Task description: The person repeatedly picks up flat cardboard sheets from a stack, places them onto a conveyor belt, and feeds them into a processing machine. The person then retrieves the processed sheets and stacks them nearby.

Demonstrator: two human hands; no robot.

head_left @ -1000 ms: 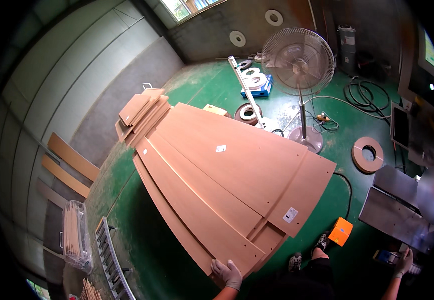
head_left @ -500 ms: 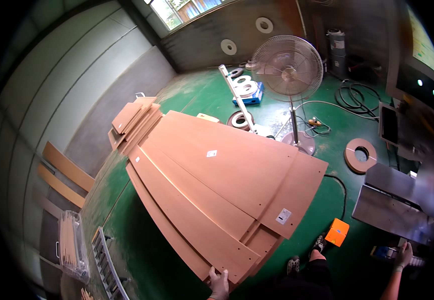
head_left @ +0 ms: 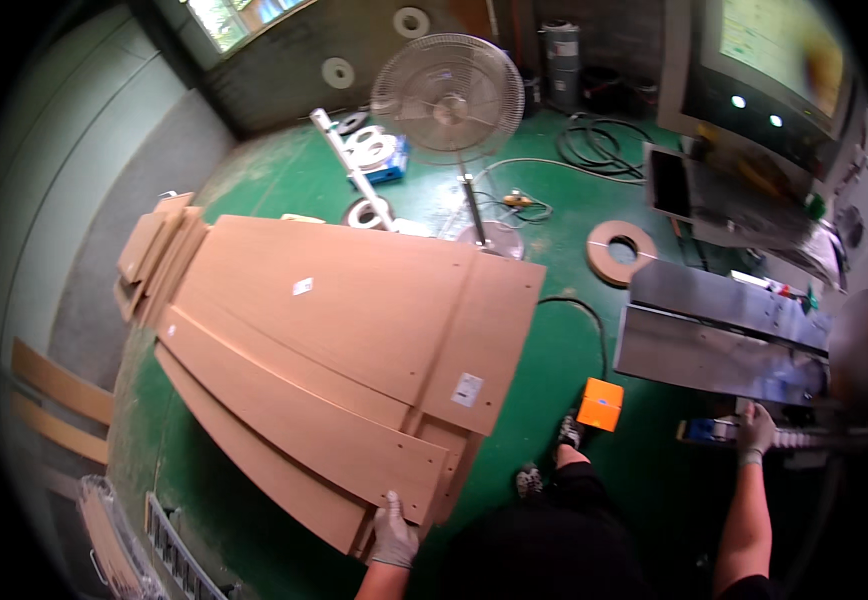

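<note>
My left hand (head_left: pixel 394 537), in a pale glove, grips the near end of a long brown board (head_left: pixel 304 425), thumb on its upper face. This board lies on a stack of similar boards; a wide panel (head_left: pixel 354 310) with a small white label lies beside it. Off to the right, my gloved right hand (head_left: pixel 755 430) touches the near side of a machine, at a rail (head_left: pixel 799 437) with a blue end piece. Its fingers are too small and dark to make out. A flat grey metal table (head_left: pixel 719 350) sits just beyond that hand.
An orange foot-pedal box (head_left: pixel 601 404) lies on the green floor by my shoes, its black cable (head_left: pixel 594 318) running behind. Beyond the boards stands a fan (head_left: pixel 451 110). A brown tape roll (head_left: pixel 614 262) lies near the machine. A ladder (head_left: pixel 176 550) is at lower left.
My view has swung right, so the boards and fan sit further left in the picture and more of the machine shows. My left hand remains at the board's end, my right at the rail.
</note>
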